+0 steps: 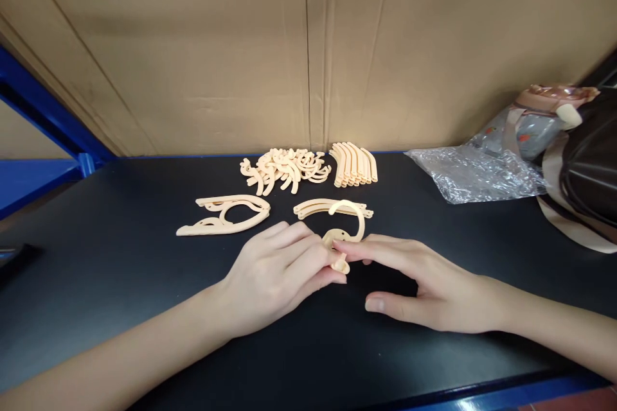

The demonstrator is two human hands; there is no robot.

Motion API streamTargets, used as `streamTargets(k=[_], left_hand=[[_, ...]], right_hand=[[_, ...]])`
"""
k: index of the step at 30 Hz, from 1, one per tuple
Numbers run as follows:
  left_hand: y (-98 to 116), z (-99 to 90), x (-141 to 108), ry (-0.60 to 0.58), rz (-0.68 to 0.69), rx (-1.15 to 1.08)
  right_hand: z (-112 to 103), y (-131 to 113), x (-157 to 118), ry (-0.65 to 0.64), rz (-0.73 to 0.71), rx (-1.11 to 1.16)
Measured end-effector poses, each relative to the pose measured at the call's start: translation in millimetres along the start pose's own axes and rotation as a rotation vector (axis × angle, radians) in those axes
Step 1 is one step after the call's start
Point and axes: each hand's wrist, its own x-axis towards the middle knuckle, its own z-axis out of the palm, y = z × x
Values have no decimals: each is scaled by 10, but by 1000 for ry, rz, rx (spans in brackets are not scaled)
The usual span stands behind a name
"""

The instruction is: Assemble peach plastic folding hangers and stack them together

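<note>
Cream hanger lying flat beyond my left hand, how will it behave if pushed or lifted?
The hanger is probably light, being slim and open-framed. Its clean curves suggest stiffness, though it may pivot where the two halves meet. Lying flat on the black table, it would likely slide rather than roll.

Pale cream with a peach tint colours the hooked piece [362,225], the finished-looking hanger [234,227], the heaped small parts [289,167], the stacked bars [354,166] and the curved pair [312,207], all plain. The tabletop [96,308] is black, the frame [53,106] bright blue, the cardboard [193,58] tan with darker seam lines. The bottle [529,130] has a pink top and orange marks; the strap [554,164] is beige, the bag [590,160] dark brown.
</note>
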Motion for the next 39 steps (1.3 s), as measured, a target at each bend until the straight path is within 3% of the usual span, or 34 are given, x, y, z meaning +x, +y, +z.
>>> streamTargets(k=[7, 11, 17, 20, 24, 30, 39], left_hand=[[-30, 46, -39, -15, 81, 50], [-56, 0, -1, -44, 72, 123], [-230, -41, 10, -94, -201, 334], [-336, -11, -38, -187, -336, 342], [-396, 22, -80, -271, -413, 292], [-320, 21, -63, -262, -334, 245], [-229, 49, -45, -340, -567, 187]], right_hand=[[-6, -16, 20, 8, 155, 379], [-56, 21, 40, 94, 287, 526], [-106, 249, 67, 446, 451, 516], [-134, 379, 69, 563, 532, 489], [-160, 500, 67, 619, 519, 480], [-155, 557, 70, 767, 467, 469], [-143, 512, 98, 752, 503, 558]])
